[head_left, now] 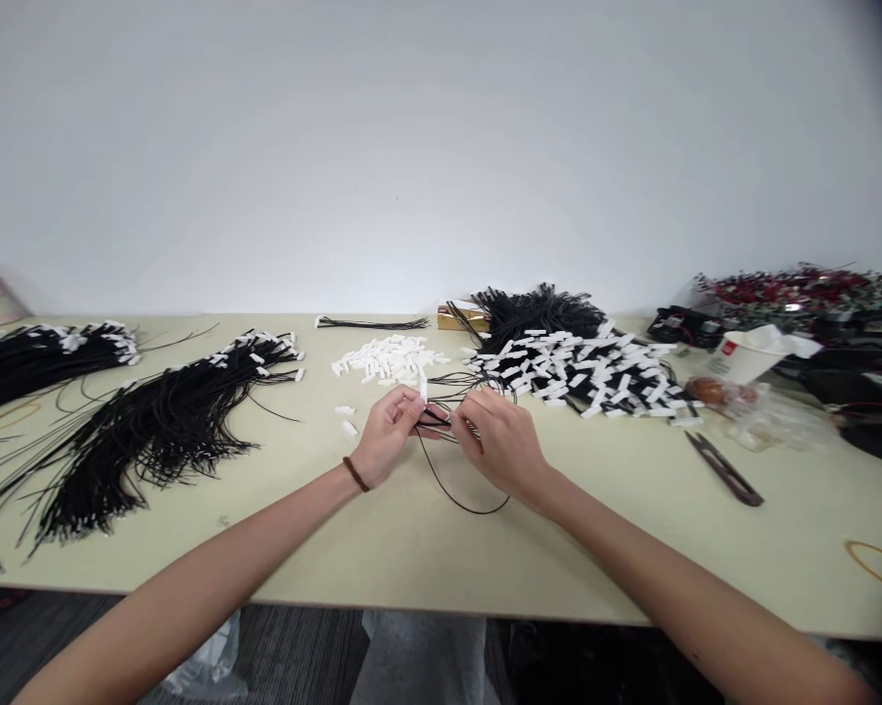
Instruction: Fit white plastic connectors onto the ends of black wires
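My left hand (391,429) pinches a white plastic connector (423,389) that stands upright between thumb and fingers. Thin black wires (441,419) run from it toward my right hand (500,437), whose fingers are closed on them; the exact fingertip contact is hidden. One black wire hangs in a loop below the hands, over the table. Just behind my left hand lies a heap of loose white connectors (389,359). Two stray connectors (348,428) rest left of it. Beyond my right hand is a large pile of black wires with white connectors (587,372).
Bundles of black wires (168,421) cover the left side of the table (411,558). A gold box (464,315) stands by the wall. At right are dark tweezers or snips (725,470), a paper cup (749,354), a plastic bag (785,421) and a yellow loop (877,566).
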Demonstrator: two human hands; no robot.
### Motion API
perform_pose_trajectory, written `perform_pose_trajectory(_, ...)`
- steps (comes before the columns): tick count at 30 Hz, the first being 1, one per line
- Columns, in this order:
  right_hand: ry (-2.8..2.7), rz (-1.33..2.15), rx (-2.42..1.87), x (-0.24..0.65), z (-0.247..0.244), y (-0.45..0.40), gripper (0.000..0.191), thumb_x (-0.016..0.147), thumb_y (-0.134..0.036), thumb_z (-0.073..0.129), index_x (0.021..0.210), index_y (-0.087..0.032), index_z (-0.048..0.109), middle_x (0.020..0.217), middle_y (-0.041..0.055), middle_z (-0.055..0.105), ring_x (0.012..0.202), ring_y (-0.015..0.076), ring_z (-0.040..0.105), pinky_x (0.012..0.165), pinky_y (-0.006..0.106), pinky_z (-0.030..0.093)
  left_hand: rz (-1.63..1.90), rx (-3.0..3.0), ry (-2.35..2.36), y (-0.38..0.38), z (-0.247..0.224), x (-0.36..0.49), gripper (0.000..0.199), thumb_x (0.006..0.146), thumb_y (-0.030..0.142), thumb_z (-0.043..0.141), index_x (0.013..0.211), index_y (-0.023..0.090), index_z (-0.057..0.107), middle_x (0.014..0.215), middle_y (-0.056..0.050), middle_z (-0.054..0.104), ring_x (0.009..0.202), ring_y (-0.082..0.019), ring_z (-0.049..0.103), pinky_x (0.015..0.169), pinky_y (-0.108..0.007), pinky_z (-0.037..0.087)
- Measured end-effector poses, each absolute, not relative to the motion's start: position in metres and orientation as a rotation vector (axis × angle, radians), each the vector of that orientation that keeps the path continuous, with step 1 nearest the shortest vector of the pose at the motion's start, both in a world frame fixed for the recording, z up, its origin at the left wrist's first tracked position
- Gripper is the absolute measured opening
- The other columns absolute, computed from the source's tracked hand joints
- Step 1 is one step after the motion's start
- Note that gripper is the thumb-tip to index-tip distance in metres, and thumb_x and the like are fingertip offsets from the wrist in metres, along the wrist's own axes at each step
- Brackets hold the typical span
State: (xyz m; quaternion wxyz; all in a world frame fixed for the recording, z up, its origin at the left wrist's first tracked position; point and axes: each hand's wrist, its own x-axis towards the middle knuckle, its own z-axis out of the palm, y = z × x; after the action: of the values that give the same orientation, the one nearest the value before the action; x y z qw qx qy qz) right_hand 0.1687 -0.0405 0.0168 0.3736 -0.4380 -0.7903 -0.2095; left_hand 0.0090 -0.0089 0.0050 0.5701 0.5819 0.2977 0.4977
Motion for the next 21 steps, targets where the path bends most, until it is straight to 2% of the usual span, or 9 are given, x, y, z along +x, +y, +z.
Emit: perform_pose_trajectory(21,-1.988,-0.871,-1.008,0.1660,0.0163,-0.0402,0.023,0.082,-0.017,0.044,0.059,-0.018,0.045,0.057,0.0006,0.043,0.059,0.0134,0.034,0.054,0.028,0.023,1.169,1.386,0.704,-0.0109,0.0067,0.0101,0.029,0.075,0.042,0.059,0.076,0.016,0.048,0.079,-0.007,0.068,0.066,-0.015,0.064,0.062,-0.028,0.053)
